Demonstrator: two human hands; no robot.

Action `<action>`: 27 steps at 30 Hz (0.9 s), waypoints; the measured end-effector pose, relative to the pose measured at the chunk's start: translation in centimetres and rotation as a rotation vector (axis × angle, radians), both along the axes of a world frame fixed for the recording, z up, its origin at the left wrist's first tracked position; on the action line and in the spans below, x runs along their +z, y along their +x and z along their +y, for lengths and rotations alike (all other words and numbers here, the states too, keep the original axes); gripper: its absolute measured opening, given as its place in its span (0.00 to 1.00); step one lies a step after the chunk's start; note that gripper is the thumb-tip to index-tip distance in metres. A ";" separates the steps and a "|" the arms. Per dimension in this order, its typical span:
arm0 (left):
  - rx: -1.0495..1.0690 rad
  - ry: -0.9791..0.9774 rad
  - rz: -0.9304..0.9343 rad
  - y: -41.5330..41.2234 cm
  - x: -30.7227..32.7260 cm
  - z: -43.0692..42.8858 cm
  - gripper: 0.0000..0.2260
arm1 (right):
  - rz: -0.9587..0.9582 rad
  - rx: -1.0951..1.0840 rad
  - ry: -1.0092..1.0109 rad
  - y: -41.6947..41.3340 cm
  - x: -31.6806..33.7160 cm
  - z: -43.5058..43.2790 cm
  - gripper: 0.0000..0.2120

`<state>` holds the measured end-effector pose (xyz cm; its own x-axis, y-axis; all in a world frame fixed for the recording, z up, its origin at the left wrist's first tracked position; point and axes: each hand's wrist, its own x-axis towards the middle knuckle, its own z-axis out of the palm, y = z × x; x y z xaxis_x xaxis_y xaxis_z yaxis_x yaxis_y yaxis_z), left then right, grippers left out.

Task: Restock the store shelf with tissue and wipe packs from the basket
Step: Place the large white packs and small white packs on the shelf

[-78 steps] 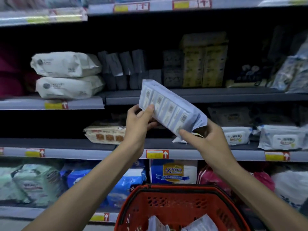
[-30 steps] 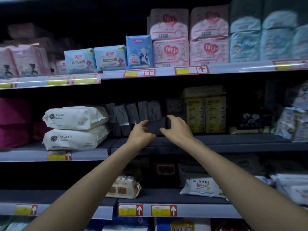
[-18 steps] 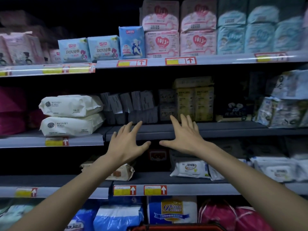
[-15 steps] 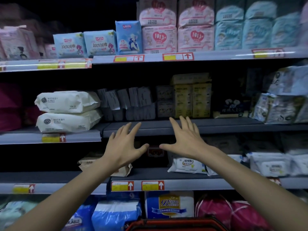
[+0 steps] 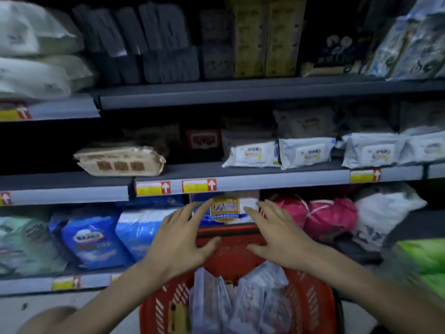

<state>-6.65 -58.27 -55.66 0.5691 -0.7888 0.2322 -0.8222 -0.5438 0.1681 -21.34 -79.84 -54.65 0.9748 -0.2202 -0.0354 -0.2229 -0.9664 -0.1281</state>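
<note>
A red plastic basket (image 5: 310, 307) sits low in front of me, holding several clear-wrapped tissue packs (image 5: 255, 295). My left hand (image 5: 183, 239) and my right hand (image 5: 281, 237) hover over the basket's far rim, both empty with fingers spread. Dark grey tissue packs (image 5: 154, 44) stand in a row on the upper shelf (image 5: 240, 92). White wipe packs (image 5: 305, 153) lie on the middle shelf (image 5: 265, 182).
A beige pack (image 5: 120, 160) lies left on the middle shelf. Large white packs (image 5: 31, 61) are stacked at upper left. Blue packs (image 5: 94, 237), pink bags (image 5: 330, 218) and a white bag fill the bottom shelf. A green pack (image 5: 423, 259) is at the right edge.
Both hands let go of the pack at the upper shelf, then came down empty to just above the basket. My view tilted down, bringing the basket back in.
</note>
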 end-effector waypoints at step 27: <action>0.373 0.549 0.810 -1.2 -24.5 -0.2 0.49 | 0.678 0.175 0.006 -3.8 -16.5 1.7 0.19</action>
<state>-7.85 -58.45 -80.13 0.6232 -0.4130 -0.6641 -0.3384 -0.9080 0.2471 -25.19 -78.11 -71.13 0.7584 -0.0598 -0.6490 -0.0970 -0.9951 -0.0216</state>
